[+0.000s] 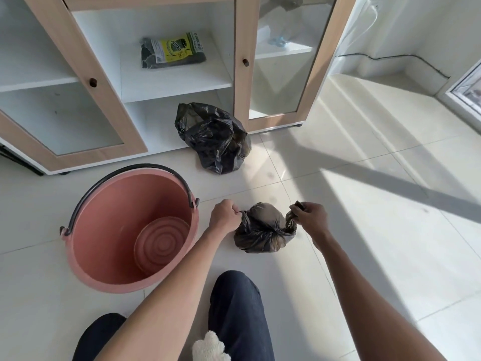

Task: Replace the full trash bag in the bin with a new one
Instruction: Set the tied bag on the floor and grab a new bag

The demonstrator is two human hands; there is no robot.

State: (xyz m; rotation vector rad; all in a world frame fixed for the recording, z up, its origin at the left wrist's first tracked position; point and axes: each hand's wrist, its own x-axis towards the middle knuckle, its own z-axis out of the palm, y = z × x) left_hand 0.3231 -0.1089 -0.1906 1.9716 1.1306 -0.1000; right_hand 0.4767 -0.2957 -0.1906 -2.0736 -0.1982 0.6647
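Down on the tiled floor (364,230), both forearms reach forward. The left hand (225,216) and right hand (311,218) are apart, each fisted on a twisted ear of the small black trash bag (263,230), which sits knotted between them. Just left stands the pink bucket (104,243), unlined, its black handle folded back. Farther off, a second crumpled black bag (214,138) leans against the cabinet (86,56), where a pack of bags (171,49) lies on a shelf.

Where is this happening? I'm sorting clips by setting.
Probably a room in a home: pale tiled floor, a wood-framed glass-door cabinet holding a pack of trash bags, and a pink bucket bin.
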